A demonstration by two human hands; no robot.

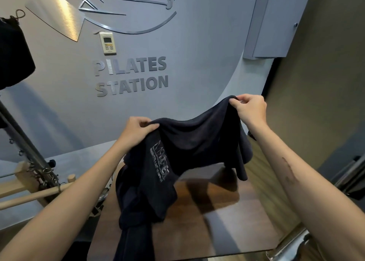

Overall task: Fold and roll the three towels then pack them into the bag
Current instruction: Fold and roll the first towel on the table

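A: Above the tabletop (227,217), where is the towel (189,142)?

B: It hangs in the air. The left hand (136,130) pinches one part of its top edge, the right hand (249,108) pinches another part, higher. Each grip is closed on the cloth.

A: And the lower end?

B: It falls past the near-left tabletop edge. The brown surface to the right lies bare.

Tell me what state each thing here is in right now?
Dark towel: unfolded, held up above the table, sagging between both hands.
Left hand: pinching one top corner.
Right hand: pinching the other top corner, higher up.
Wooden table: bare where visible.
Wall cabinet: door closed.
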